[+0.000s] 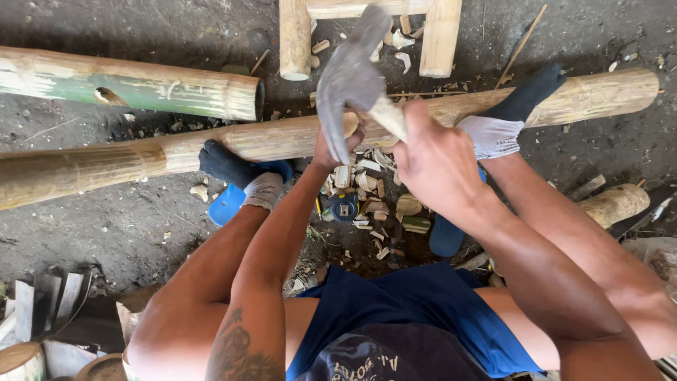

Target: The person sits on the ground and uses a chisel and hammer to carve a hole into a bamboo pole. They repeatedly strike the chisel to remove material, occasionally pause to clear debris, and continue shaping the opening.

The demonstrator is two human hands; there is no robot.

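Head view, right hand [434, 159] gripping cleaver [349, 81] handle, left hand [338, 144] closed on blade over bamboo pole [211, 144]

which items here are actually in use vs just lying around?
In use: hatchet in right hand; left hand on long bamboo pole, pinned by both feet; chips.

Lying about: green-tinged bamboo pole, tape measure, short bamboo offcut, blue sandals.

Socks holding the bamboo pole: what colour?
Dark navy socks with light grey cuffs, head view.
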